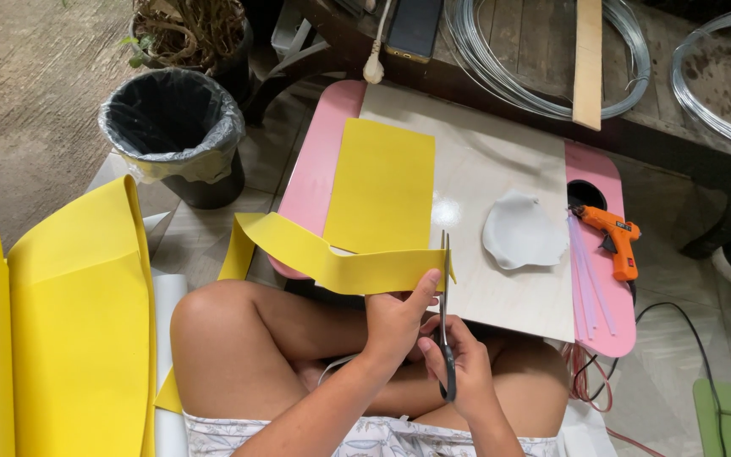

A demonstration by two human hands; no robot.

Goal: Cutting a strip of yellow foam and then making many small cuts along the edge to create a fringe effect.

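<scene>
Head view, looking down on a seated person, knees drawn up under a small pink table [319,169] topped with a pale wooden board [501,288]. Left hand [398,320]: closed, thumb up, pinching the near end of a long yellow foam strip [332,258] that curls away to the left, off the table's near edge. Right hand [460,366]: fingers closed through the handles of black scissors [446,313], blades pointing away from the body and standing just beside the strip's right end; whether the blades bite the foam cannot be told. On the board: a flat yellow foam sheet [381,186], rectangular, lying partly over the pink edge; right of it a white wavy-edged foam disc [522,230]. Further right, on the pink rim: orange hot-glue gun [612,239] and clear glue sticks [590,279] laid lengthwise beside it. Floor, left: large yellow foam sheets [78,330], stacked and bent; a black bin [175,135] lined with a grey bag. Top of view: wire coils [543,97], a wooden slat [588,63], a dark phone [414,30].
</scene>
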